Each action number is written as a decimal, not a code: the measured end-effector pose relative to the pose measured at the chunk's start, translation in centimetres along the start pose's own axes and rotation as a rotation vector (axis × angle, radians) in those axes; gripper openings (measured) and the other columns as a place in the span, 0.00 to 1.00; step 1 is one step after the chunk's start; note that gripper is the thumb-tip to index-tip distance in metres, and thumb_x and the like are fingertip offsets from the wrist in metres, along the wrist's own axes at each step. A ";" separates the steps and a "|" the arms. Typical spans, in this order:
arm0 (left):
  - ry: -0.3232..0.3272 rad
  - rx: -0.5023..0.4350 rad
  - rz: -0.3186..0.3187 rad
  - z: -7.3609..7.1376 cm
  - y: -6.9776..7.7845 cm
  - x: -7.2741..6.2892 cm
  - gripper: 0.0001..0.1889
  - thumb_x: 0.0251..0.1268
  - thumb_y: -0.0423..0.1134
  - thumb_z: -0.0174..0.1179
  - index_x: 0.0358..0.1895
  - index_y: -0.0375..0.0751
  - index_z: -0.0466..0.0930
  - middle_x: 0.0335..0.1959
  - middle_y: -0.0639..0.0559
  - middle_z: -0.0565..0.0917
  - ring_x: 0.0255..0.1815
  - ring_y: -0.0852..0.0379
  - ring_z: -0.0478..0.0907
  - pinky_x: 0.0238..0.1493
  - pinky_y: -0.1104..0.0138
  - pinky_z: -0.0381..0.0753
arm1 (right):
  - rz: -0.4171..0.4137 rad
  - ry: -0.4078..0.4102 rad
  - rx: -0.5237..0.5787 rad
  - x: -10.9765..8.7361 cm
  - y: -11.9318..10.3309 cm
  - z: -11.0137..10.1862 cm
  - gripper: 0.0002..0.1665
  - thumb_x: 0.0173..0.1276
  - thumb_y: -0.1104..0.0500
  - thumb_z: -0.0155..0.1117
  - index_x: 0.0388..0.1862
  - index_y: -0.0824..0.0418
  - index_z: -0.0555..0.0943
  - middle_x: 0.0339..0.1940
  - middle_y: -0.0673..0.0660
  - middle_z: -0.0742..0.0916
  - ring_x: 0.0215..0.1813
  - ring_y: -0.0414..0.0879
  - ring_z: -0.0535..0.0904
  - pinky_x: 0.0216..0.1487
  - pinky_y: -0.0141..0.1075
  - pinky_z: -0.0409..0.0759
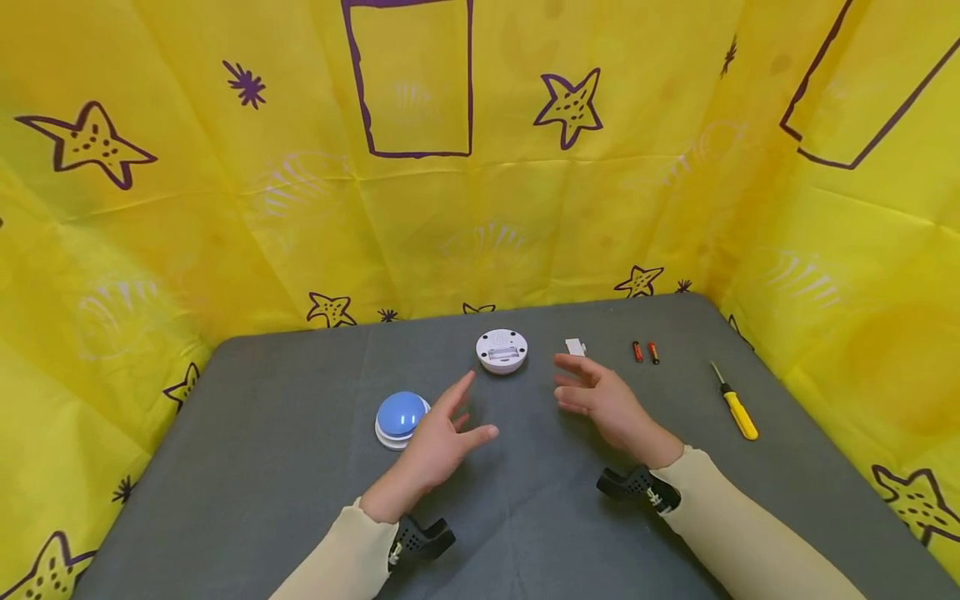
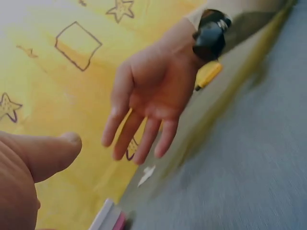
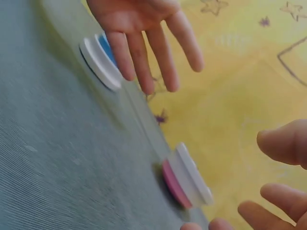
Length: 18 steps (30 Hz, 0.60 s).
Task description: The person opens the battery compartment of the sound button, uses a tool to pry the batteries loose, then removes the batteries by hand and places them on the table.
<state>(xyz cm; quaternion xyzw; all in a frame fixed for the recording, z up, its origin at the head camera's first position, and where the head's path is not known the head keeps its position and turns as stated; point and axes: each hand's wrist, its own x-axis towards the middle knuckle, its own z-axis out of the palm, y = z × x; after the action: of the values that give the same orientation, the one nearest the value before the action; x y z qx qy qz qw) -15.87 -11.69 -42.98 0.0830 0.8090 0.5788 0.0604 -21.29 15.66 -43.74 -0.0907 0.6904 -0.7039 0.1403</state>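
Observation:
My left hand (image 1: 437, 446) hovers over the table with fingers stretched and thumb spread, holding nothing. Beside it, partly covered in the head view, sits a push button with a blue dome (image 1: 401, 414) on a white base. My right hand (image 1: 603, 404) is also empty, its palm facing the left one and its fingers loosely extended. Beyond and between both hands, a round white device (image 1: 502, 351) lies with its battery compartment facing up. The right wrist view shows its pink lower part (image 3: 176, 186). A small white plastic piece (image 1: 574, 345) lies just past the right fingertips.
Two small red-and-black batteries (image 1: 637, 351) lie at the back right of the grey table (image 1: 285, 467). Farther right is a screwdriver (image 1: 739, 414) with a yellow handle. Yellow patterned cloth (image 1: 480, 217) stands behind the table and along its sides.

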 end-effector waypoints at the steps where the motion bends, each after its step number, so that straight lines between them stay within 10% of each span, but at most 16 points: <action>1: -0.001 0.032 0.015 -0.4 -0.1 -0.6 0.46 0.59 0.39 0.73 0.79 0.50 0.57 0.78 0.44 0.57 0.70 0.36 0.64 0.65 0.50 0.68 | -0.003 -0.013 0.003 -0.4 -0.1 0.1 0.37 0.70 0.68 0.63 0.76 0.67 0.62 0.76 0.67 0.63 0.74 0.63 0.61 0.58 0.43 0.77; 7: 0.029 0.174 0.064 -3.0 -1.2 -3.5 0.49 0.54 0.38 0.76 0.79 0.48 0.57 0.78 0.47 0.56 0.73 0.43 0.61 0.68 0.54 0.63 | -0.056 -0.096 -0.017 -2.2 0.2 1.4 0.40 0.68 0.64 0.68 0.75 0.68 0.63 0.76 0.68 0.64 0.74 0.64 0.61 0.58 0.39 0.76; 18: 0.155 0.113 0.233 -8.3 -4.3 -5.6 0.52 0.50 0.32 0.77 0.78 0.40 0.56 0.78 0.45 0.55 0.75 0.44 0.55 0.67 0.60 0.61 | -0.197 -0.169 0.050 -1.7 2.3 5.8 0.42 0.63 0.69 0.71 0.74 0.68 0.65 0.75 0.68 0.65 0.74 0.67 0.59 0.64 0.47 0.71</action>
<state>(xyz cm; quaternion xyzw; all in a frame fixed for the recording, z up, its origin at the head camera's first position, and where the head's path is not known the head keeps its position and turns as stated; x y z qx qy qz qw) -12.28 -21.90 -44.33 0.1346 0.8274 0.5401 -0.0748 -17.68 10.70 -45.77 -0.2135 0.6461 -0.7211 0.1305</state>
